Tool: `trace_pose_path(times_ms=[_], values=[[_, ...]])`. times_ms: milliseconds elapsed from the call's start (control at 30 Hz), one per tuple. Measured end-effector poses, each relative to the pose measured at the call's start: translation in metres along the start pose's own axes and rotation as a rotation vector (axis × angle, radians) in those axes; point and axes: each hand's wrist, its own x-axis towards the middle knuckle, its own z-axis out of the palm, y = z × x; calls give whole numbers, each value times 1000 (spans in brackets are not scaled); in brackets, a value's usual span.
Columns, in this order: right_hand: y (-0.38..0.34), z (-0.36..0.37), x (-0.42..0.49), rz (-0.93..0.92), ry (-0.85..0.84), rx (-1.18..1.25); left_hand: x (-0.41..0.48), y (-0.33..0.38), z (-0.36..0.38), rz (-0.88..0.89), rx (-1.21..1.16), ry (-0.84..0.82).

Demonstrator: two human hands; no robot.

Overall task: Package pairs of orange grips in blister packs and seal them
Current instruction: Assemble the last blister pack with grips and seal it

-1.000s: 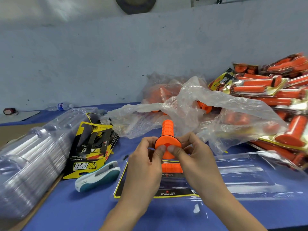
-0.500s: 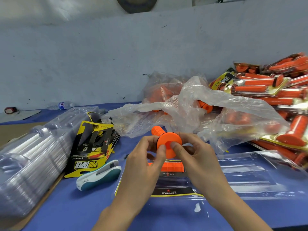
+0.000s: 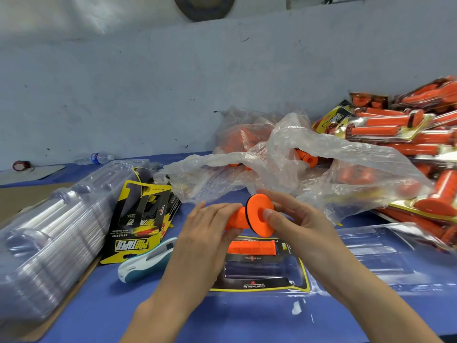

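An orange grip (image 3: 257, 215) lies sideways in both hands above the open blister pack (image 3: 296, 268), its round flange facing me. My left hand (image 3: 205, 233) holds the ribbed body from the left. My right hand (image 3: 294, 219) pinches the flange, thumb on its face. A second orange grip (image 3: 251, 247) sits in the upper slot of the pack, on the black and yellow card. The lower slot shows only dark card. More loose grips (image 3: 306, 157) lie in clear plastic bags (image 3: 284, 154) behind.
A stack of clear blister shells (image 3: 47, 229) fills the left. Yellow and black cards (image 3: 141, 219) and a white and teal stapler (image 3: 146, 262) lie beside it. Sealed packs (image 3: 400, 129) pile up at the right. A water bottle (image 3: 96, 157) lies by the wall.
The grip in my hands has turned from pointing away from me to lying sideways, body to the left, flange to the right. Both hands stayed on it.
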Motion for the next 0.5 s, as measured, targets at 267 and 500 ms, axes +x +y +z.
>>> trace_pose_path(times_ms=[267,500], values=[[5,11,2,166,6,527,0,5,1,-28,121,68],[7,13,1,256,-36,724,3,7,4,38,250,207]])
